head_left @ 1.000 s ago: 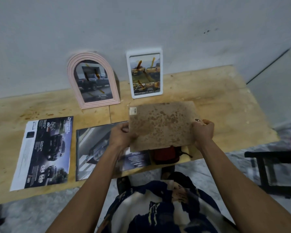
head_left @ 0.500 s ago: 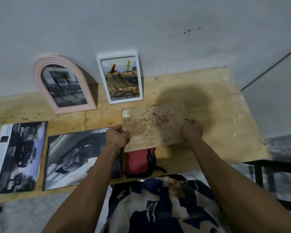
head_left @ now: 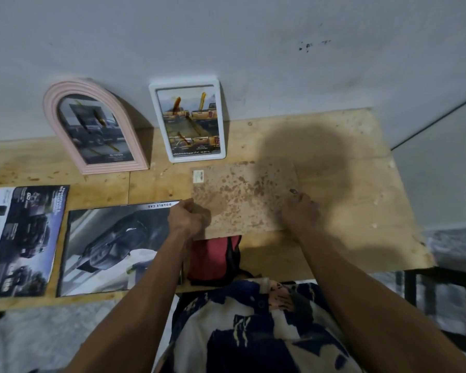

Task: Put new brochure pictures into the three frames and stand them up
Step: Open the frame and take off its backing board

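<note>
I hold a brown, stained board (head_left: 242,195) with a small white sticker, low over the wooden table (head_left: 334,184). My left hand (head_left: 189,219) grips its left edge and my right hand (head_left: 300,214) grips its right edge. A pink arched frame (head_left: 92,125) and a white rectangular frame (head_left: 190,121) lean upright against the wall, each with a truck picture inside. Two brochures lie flat at the left: a dark car spread (head_left: 113,249) and a page of trucks (head_left: 24,238).
A red and black object (head_left: 213,259) lies at the table's front edge, partly under the board. A black stool or stand (head_left: 441,292) sits on the floor at the right. The grey wall runs along the table's far edge.
The board has come down from in front of me toward the tabletop, with both hands still gripping its edges. The view has shifted.
</note>
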A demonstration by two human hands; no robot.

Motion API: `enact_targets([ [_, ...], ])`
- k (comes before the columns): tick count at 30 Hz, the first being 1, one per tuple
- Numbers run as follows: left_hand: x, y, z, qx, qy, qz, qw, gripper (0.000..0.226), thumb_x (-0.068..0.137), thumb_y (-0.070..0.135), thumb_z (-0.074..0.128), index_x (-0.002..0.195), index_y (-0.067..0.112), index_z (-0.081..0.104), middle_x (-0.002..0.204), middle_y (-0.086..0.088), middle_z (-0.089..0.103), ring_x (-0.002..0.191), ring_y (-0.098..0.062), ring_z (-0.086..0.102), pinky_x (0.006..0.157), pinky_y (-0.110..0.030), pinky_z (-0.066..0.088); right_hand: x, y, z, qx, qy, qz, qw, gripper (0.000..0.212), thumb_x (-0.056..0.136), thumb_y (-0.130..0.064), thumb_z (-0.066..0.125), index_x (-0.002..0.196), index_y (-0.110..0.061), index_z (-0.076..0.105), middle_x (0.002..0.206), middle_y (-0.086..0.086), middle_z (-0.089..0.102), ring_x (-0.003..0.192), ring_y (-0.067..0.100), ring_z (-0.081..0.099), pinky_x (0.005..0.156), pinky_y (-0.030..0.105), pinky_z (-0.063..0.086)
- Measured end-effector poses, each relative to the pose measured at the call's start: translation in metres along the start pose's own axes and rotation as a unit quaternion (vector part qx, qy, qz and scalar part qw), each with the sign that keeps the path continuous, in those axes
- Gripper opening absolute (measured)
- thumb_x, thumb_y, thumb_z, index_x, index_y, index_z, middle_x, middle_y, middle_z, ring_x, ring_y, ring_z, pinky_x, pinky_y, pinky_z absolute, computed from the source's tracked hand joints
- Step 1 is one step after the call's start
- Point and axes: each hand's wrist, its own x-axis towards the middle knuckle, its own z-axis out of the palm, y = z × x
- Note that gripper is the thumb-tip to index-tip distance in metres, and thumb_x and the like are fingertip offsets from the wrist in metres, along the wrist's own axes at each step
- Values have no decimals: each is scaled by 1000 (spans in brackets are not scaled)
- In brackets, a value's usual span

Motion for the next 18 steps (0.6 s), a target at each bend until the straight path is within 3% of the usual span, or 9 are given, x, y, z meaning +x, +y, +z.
enact_targets([
  [3,-7,-7,1,19,-3,54,998,47,82,-1,71,126,14,63,105,0,62,94,-16,59,91,-31,51,1,2,3,18,-6,3,1000,46,93,-22,51,136,-7,44,140,21,44,134,36,35,110,40,26],
  [6,-9,-5,-2,3,-19,38,999,51,82,2,71,132,6,59,119,-6,67,103,-17,60,101,-26,46,-1,4,5,35,-25,13,999,50,89,-18,54,137,-9,42,143,20,38,133,37,32,110,39,25],
  [8,-13,-1,-5,20,-26,34,999,53,81,8,74,132,4,59,123,-8,68,112,-21,63,107,-33,46,-2,3,4,51,-38,34,997,53,88,-17,54,138,-12,40,145,17,30,132,38,29,110,38,24],
  [10,-19,2,-8,37,-23,52,998,53,83,11,74,134,5,59,120,-5,68,113,-21,63,107,-35,47,-2,2,4,56,-46,41,997,53,87,-18,53,138,-15,39,146,15,26,132,38,27,110,39,24],
  [15,-37,4,-19,15,1,75,997,44,89,11,71,131,7,61,107,6,65,102,-9,60,91,-16,44,-18,-8,14,35,3,30,999,60,85,-26,60,140,-22,36,150,6,21,134,33,21,105,46,34],
  [18,-45,-1,-38,-4,27,91,995,31,89,12,71,120,9,68,101,4,70,97,-11,66,90,-20,49,-36,-23,28,-6,40,-29,999,61,87,-27,58,143,-17,34,151,8,24,136,32,23,108,49,33],
])
